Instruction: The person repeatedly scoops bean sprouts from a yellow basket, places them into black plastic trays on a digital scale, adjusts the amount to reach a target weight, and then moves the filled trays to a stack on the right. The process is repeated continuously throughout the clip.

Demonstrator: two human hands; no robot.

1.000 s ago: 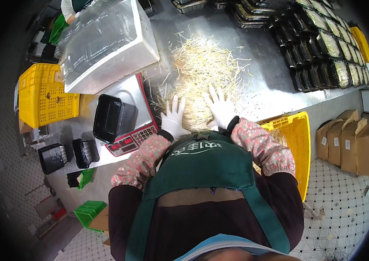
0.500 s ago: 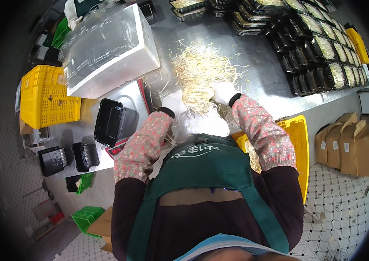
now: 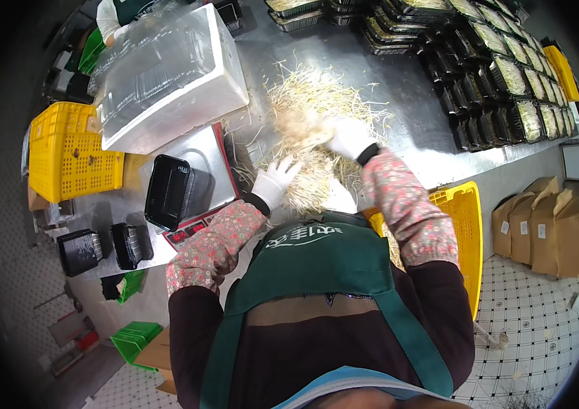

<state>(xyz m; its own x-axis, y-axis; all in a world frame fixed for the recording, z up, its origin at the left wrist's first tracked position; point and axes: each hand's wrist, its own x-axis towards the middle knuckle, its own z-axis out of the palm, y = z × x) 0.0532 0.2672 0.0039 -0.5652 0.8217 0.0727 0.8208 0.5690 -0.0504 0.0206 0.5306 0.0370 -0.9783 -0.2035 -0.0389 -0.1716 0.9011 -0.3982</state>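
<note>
A loose heap of pale bean sprouts [image 3: 320,92] lies on the metal table in front of me, with more strands spread toward my apron. My left hand [image 3: 276,181], in a white glove, is open with fingers apart and rests at the left edge of the nearer sprouts. My right hand [image 3: 349,138], also white-gloved, is closed on a bunch of sprouts [image 3: 301,129] that is smeared by motion; its fingertips are partly hidden. Left of my left hand, a black plastic tray [image 3: 169,193] sits on a scale with a metal plate [image 3: 213,167].
A white foam box [image 3: 173,116] with black trays under clear film stands left of the heap. Stacked filled trays [image 3: 528,82] line the right side. Yellow crates [image 3: 75,153] stand left and beside my right arm [image 3: 467,225]. Another person's arm [image 3: 108,20] shows far left.
My left hand has let go of the sprouts, moved down and left, and spread its fingers. My right hand has shifted slightly up and left with a bunch of sprouts.
</note>
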